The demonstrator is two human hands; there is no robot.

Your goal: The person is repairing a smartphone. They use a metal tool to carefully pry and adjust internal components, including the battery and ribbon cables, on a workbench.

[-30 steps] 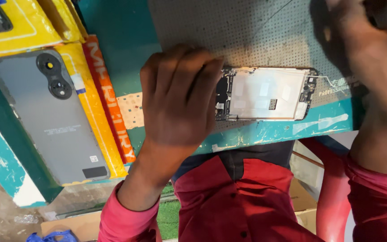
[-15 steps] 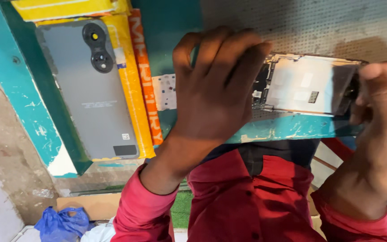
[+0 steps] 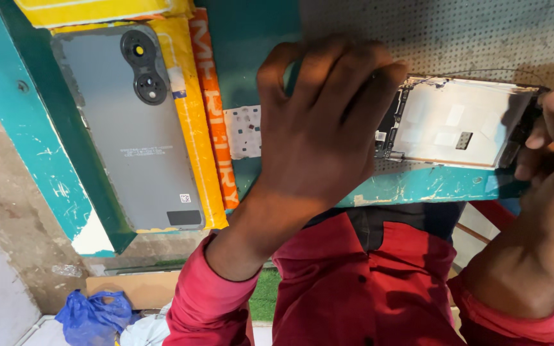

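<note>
An opened phone (image 3: 456,128) lies on a grey dotted mat (image 3: 469,32) at the near edge of a teal table (image 3: 251,38). Its silvery inner plate faces up, and a thin black wire runs along its far edge. My left hand (image 3: 318,128) lies over the phone's left end, fingers curled down on it, hiding that part. My right hand (image 3: 546,211) comes in from the right, and its fingertips grip the phone's dark right end. I wear red sleeves.
A grey phone (image 3: 136,134) lies camera side up on a yellow and orange box (image 3: 216,141) at the left. A small white perforated piece (image 3: 243,131) sits beside my left hand. Below the table are a blue bag (image 3: 94,314) and cardboard (image 3: 136,288).
My right hand has come down from the far side of the mat to the phone's right end. My left hand stays on the phone. The view has shifted.
</note>
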